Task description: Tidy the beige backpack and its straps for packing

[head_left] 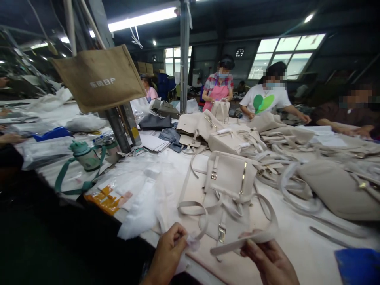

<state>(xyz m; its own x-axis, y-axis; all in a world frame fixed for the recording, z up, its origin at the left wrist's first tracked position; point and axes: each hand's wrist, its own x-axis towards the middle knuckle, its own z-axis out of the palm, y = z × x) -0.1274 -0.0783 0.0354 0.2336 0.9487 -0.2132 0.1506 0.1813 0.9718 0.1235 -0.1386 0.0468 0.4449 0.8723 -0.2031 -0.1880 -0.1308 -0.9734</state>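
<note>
A beige backpack lies on the table in front of me, with gold buckles and a gold zip. Its long straps loop out toward me. My left hand is closed in a pinch on a crumpled piece of clear film, right at the end of one strap. In my right hand another beige strap is gripped between thumb and fingers, its free end pointing left. Between the hands lies a bag flap with a gold buckle.
White plastic bags lie left of the backpack, near a green bottle. Beige bag parts are heaped on the right, by a blue item. A brown cloth pouch hangs at a post. Several people work across the table.
</note>
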